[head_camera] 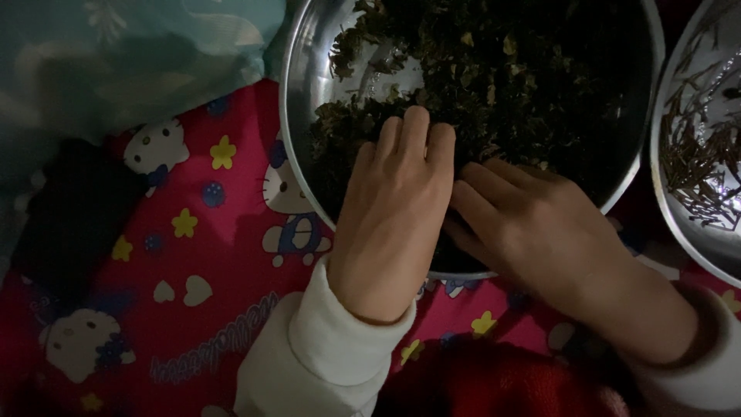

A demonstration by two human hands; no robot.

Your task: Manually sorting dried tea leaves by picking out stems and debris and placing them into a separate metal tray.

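Dim light falls on a pink cloth (216,232) printed with cartoon cats, yellow flowers and white hearts, which covers the surface under everything. A pale teal fabric (116,54) lies over the cloth's far left corner, with a dark patch (69,208) just below it along the left edge. On the far side of the cloth, at the middle, stands a big steel bowl (297,93), its near rim reaching toward the person; it is heaped with dark green chopped leaves (525,77), and a bare shiny part of the bowl's floor shows at its far left. The left hand (394,216), in a white sleeve (316,355), lies palm down over the bowl's near rim, fingers (417,131) together and pressed flat on the leaves; its grip is not clamped on anything that can be seen. The right hand (540,232) comes in from the right, touching the left hand's side, its fingers (482,189) pushed under the heap at the near rim; whether its grip is closed on any leaves cannot be told, since the fingertips are hidden. A second steel bowl (714,239) sits at the cloth's right edge, just beside the first, holding thin brownish stems (695,154). Red fuzzy fabric (509,386) shows at the near edge between the two arms.
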